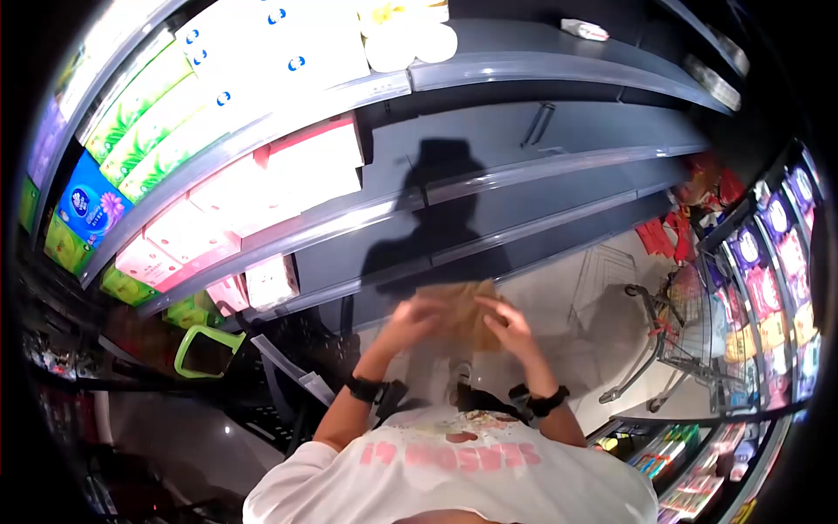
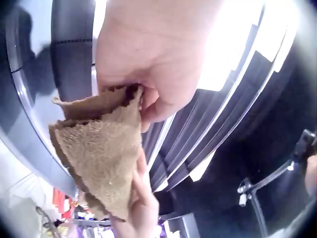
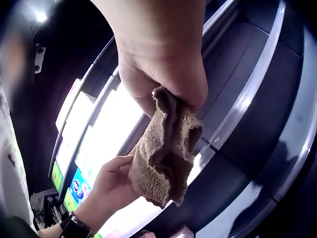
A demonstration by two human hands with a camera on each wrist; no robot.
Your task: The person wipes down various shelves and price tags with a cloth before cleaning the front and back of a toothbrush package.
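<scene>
A folded brown cloth (image 1: 463, 314) with ragged edges is held between both hands in front of the shelves. My left hand (image 1: 415, 321) grips one side of it; in the left wrist view the fingers of the left hand (image 2: 148, 64) curl round the top of the cloth (image 2: 99, 153). On the other side my right hand (image 1: 511, 327) holds it; the right wrist view has the right hand (image 3: 166, 79) pinching the bunched cloth (image 3: 166, 153), its fingertips partly hidden.
Grey shelves (image 1: 524, 131) curve ahead, with tissue packs (image 1: 157, 113) and pink boxes (image 1: 188, 231) at the left. A shopping cart (image 1: 681, 323) stands at the right near stocked racks (image 1: 768, 279). A green-framed basket or sign (image 1: 209, 351) is at the lower left.
</scene>
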